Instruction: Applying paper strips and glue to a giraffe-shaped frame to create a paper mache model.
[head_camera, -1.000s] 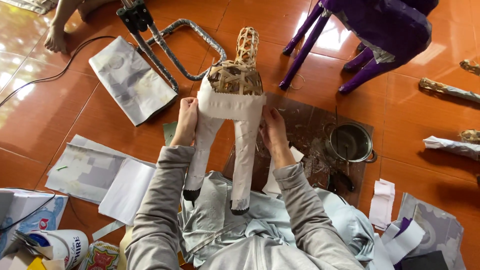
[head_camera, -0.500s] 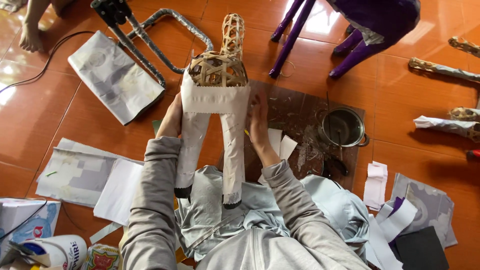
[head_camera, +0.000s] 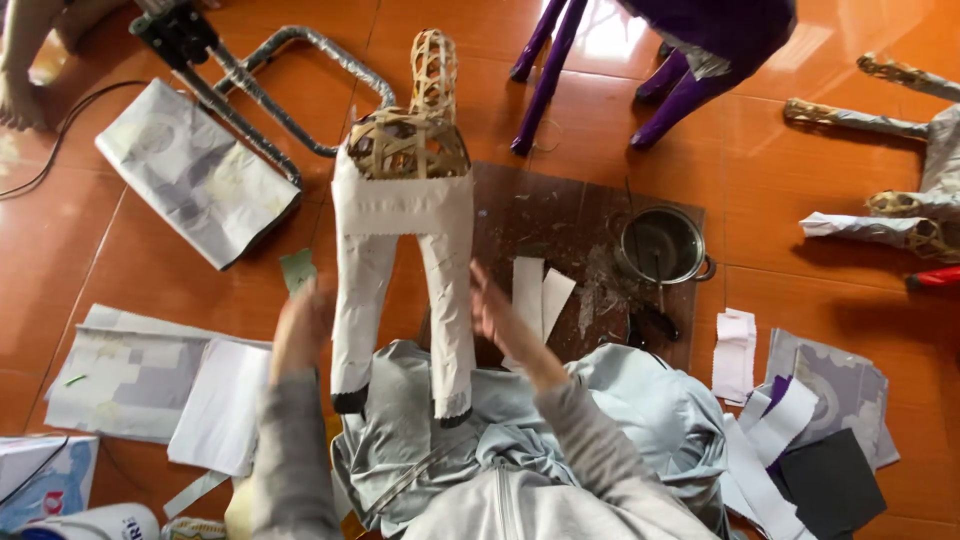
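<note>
A woven bamboo animal frame (head_camera: 405, 215) lies across my lap, its body and two legs wrapped in white paper, its neck and chest bare lattice. My left hand (head_camera: 300, 325) is blurred, just left of the left leg, fingers loosely apart, holding nothing I can see. My right hand (head_camera: 492, 310) is open beside the right leg, palm toward it, close to it but whether it touches is unclear. White paper strips (head_camera: 538, 293) lie just beyond the right hand on a brown board (head_camera: 560, 215).
A metal pot (head_camera: 662, 245) with a brush sits on the board. Purple-papered animal figure (head_camera: 690, 55) stands top right. Paper sheets (head_camera: 190, 170) and a metal stand (head_camera: 250, 85) lie at left; more strips (head_camera: 770, 430) and unfinished frames (head_camera: 890, 215) at right. Another person's foot (head_camera: 18, 95) is top left.
Both hands have slid down from the frame's body to beside its legs and come off it. The view shifted so the frame sits higher and closer.
</note>
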